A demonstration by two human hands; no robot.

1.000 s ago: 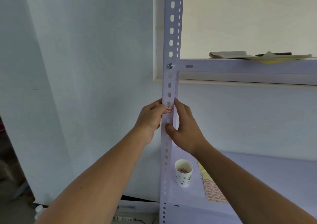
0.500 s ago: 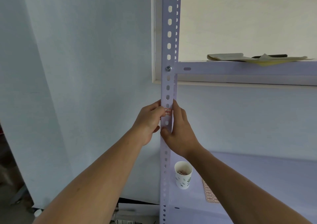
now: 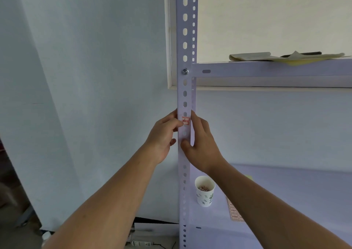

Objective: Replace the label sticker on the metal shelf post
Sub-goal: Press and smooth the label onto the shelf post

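- Hands first: my left hand (image 3: 163,134) has its fingers curled round the left edge of the metal shelf post (image 3: 185,39). Its thumb tip presses on the left end of the label sticker (image 3: 186,121).
- My right hand (image 3: 202,146) grips the same post from the other side. The thumb lies across the front and the fingers lie up along the right edge.
- The sticker sits between my two hands, just above my right thumb, flat on the front of the post.
- It is a small white rectangle with red lines and a dark mark I cannot read. Its long side goes across the post.
- The post is smooth, pale painted metal, a long thin strip with rows of oval holes. It stands straight up and runs on above and below my hands.
- Above my hands a shiny round bolt (image 3: 185,71) joins the post to a flat shelf (image 3: 266,68).
- Below my right wrist stands a white paper cup (image 3: 205,191). A sheet of red stickers (image 3: 235,212) lies just past it, partly under my arm.
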